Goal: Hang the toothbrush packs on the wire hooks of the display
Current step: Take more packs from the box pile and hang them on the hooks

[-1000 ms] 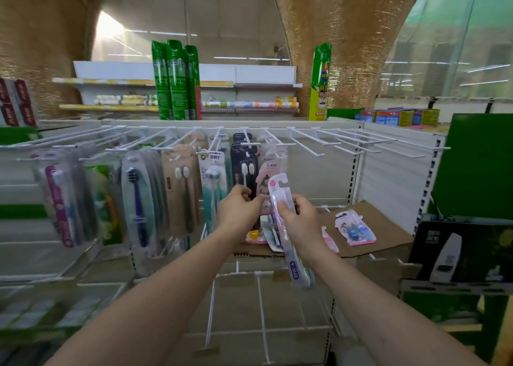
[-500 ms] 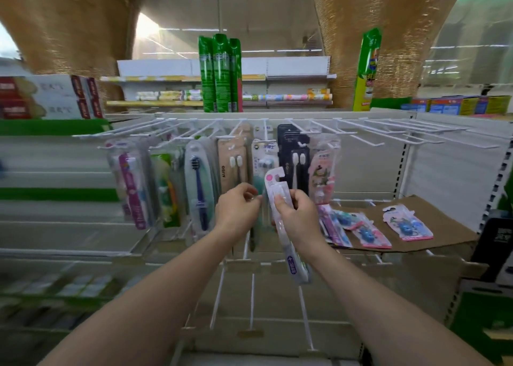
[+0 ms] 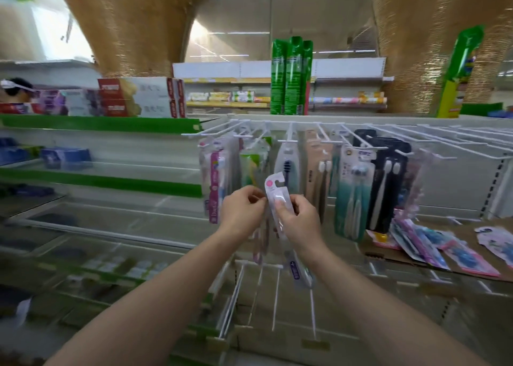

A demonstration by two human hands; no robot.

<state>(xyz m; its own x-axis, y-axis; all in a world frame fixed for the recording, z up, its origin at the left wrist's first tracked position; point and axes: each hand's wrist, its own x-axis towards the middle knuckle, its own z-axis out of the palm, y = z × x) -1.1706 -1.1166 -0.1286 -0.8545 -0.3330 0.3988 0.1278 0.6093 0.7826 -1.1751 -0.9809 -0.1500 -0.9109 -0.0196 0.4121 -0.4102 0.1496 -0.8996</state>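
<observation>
**Fingers on pack, pack not yet hung**

Fingers [image 3: 283, 207] of the right hand [image 3: 301, 224] are clamped on a clear toothbrush pack [image 3: 276, 196]; the left hand [image 3: 241, 213] pinches its edge. The pack sits below the wire hooks [image 3: 288, 140], unhung. Several hooks carry packs; those at right stand bare. More packs [image 3: 433, 243] lie on the cardboard tray [image 3: 458, 265].

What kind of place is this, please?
Most likely a shop aisle, in the toiletries section. Toothbrush packs hang on white wire hooks, boxed goods stand on a green-edged shelf, and more stocked shelves stand behind.
</observation>
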